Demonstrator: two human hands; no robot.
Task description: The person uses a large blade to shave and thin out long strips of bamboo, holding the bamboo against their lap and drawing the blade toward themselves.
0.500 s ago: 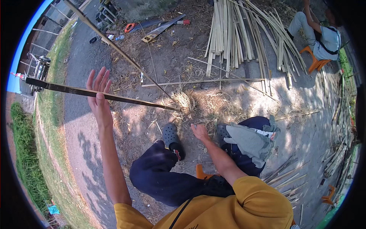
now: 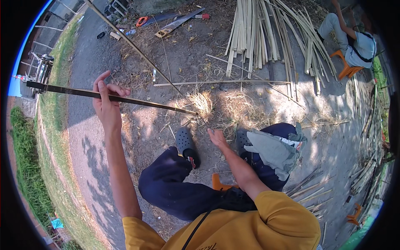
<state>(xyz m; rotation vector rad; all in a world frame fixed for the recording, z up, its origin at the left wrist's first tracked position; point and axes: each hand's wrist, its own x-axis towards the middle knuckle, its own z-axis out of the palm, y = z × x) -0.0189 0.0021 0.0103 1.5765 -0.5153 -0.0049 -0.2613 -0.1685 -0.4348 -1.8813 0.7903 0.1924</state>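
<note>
My left hand is raised at the left, its thumb in front of a long dark flat bamboo strip and its fingers bent behind it. The strip slants down to the right toward my feet. A second long thin strip comes down from the top left toward the same spot. Low between my knees, my right hand is closed near where the two strips converge. What sits in its fingers is too small to make out. Pale curled shavings lie just beyond it.
A big heap of pale split strips lies at the far right-centre. Two handsaws rest on the ground at the back. A grey cloth covers my right knee. Another person sits on an orange stool at the far right.
The fingers of my left hand, stretched upward before, are now bent behind the dark strip. The far thin strip has shifted slightly right at its top. My right hand has moved slightly farther away.
</note>
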